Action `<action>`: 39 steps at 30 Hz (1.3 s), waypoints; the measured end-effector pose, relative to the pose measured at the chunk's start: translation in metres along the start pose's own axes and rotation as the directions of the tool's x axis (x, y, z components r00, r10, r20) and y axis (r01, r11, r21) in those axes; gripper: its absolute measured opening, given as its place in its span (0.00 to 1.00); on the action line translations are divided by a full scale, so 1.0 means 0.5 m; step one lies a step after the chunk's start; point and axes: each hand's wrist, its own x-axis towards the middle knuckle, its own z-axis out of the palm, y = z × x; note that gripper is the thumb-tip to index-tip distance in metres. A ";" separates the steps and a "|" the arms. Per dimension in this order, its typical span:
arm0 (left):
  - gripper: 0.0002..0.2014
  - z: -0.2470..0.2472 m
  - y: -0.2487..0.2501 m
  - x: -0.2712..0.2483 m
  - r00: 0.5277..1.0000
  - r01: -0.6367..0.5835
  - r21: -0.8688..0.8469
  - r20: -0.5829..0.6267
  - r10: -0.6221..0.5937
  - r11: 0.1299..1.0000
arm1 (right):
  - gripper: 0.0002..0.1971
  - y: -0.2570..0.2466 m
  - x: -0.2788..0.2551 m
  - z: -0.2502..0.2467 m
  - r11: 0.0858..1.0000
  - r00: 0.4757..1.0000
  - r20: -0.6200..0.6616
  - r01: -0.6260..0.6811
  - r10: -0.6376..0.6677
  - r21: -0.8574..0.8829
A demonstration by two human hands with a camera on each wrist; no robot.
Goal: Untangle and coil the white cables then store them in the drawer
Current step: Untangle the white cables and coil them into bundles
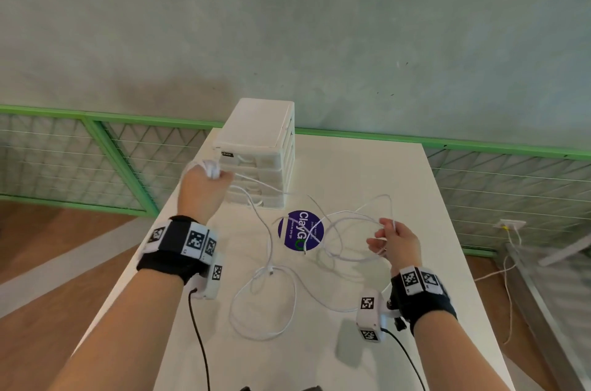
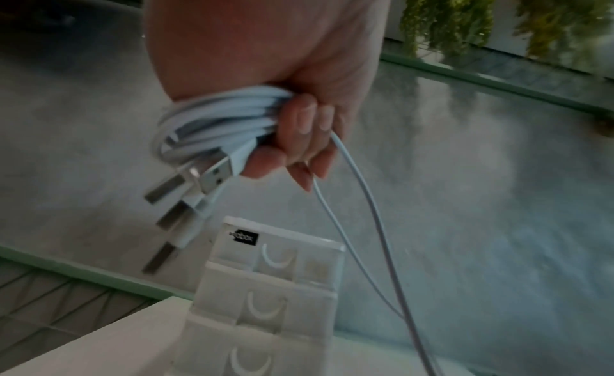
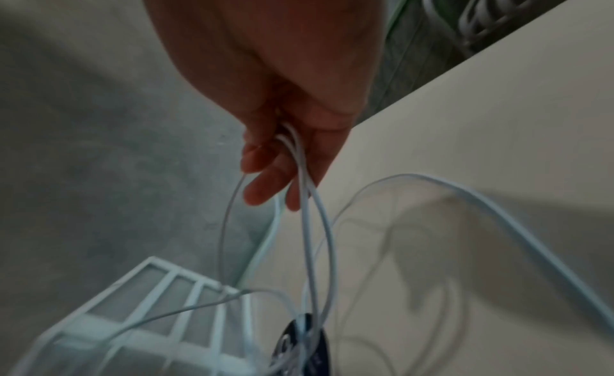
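Observation:
My left hand grips a coiled bundle of white cables, raised in front of the white drawer unit. Several USB plugs hang from the bundle, and two strands trail down from my fist to the table. My right hand pinches loose loops of white cable above the table, right of the drawer unit; in the right wrist view the strands pass between its fingers. More cable lies in loops on the white table. The drawers look closed.
A round purple sticker lies on the table under the loose cable. A green-framed mesh fence runs behind the table. At the right, a wall socket has a cord hanging to the wooden floor.

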 end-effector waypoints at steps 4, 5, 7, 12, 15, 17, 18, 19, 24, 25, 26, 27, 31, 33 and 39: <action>0.10 0.048 0.008 -0.047 0.959 0.002 0.062 0.283 -0.019 0.998 | 0.12 -0.074 -0.052 0.055 0.986 0.955 0.251 0.166 -0.161 0.003; 0.09 0.057 0.013 -0.059 0.932 0.000 0.068 0.360 -0.025 0.998 | 0.12 -0.093 -0.063 0.063 0.980 0.935 0.295 0.200 -0.195 0.014; 0.17 0.075 0.016 -0.075 0.876 -0.023 0.066 0.483 -0.012 0.998 | 0.12 -0.129 -0.081 0.075 0.968 0.894 0.374 0.247 -0.245 0.044; 0.24 0.102 0.023 -0.092 0.780 -0.066 0.091 0.626 -0.005 0.994 | 0.12 -0.190 -0.114 0.095 0.947 0.813 0.491 0.305 -0.312 0.098; 0.18 0.102 0.031 -0.098 0.810 -0.021 0.064 0.586 -0.021 0.998 | 0.12 -0.200 -0.116 0.094 0.940 0.810 0.482 0.324 -0.335 0.109; 0.19 0.096 0.031 -0.099 0.845 0.046 0.050 0.531 -0.066 0.998 | 0.12 -0.195 -0.111 0.087 0.936 0.817 0.459 0.325 -0.350 0.135; 0.19 0.094 0.031 -0.098 0.858 0.088 0.038 0.504 -0.095 0.995 | 0.12 -0.191 -0.110 0.084 0.936 0.818 0.454 0.319 -0.352 0.150; 0.18 0.094 0.029 -0.097 0.867 0.125 0.023 0.483 -0.121 0.992 | 0.12 -0.186 -0.109 0.082 0.938 0.817 0.460 0.307 -0.347 0.163; 0.14 0.104 0.030 -0.106 0.872 0.233 -0.068 0.456 -0.178 0.970 | 0.14 -0.166 -0.123 0.101 0.955 0.797 0.527 0.265 -0.296 0.135; 0.13 0.109 0.033 -0.109 0.874 0.249 -0.085 0.450 -0.185 0.965 | 0.15 -0.161 -0.128 0.108 0.953 0.786 0.544 0.280 -0.295 0.112; 0.13 0.115 0.037 -0.112 0.877 0.261 -0.095 0.439 -0.195 0.961 | 0.15 -0.156 -0.133 0.117 0.951 0.770 0.566 0.297 -0.293 0.088; 0.14 0.120 0.040 -0.116 0.882 0.267 -0.101 0.427 -0.200 0.959 | 0.15 -0.151 -0.138 0.125 0.948 0.755 0.589 0.314 -0.288 0.061; 0.21 0.129 0.051 -0.124 0.867 0.290 -0.144 0.458 -0.196 0.946 | 0.16 -0.148 -0.150 0.152 0.939 0.766 0.597 0.338 -0.239 -0.057; 0.19 0.124 0.052 -0.124 0.844 0.318 -0.171 0.498 -0.197 0.933 | 0.17 -0.150 -0.149 0.154 0.947 0.800 0.551 0.316 -0.238 -0.050; 0.12 0.106 0.054 -0.119 0.851 0.358 -0.211 0.474 -0.225 0.910 | 0.18 -0.151 -0.140 0.130 0.936 0.849 0.445 0.347 -0.285 -0.063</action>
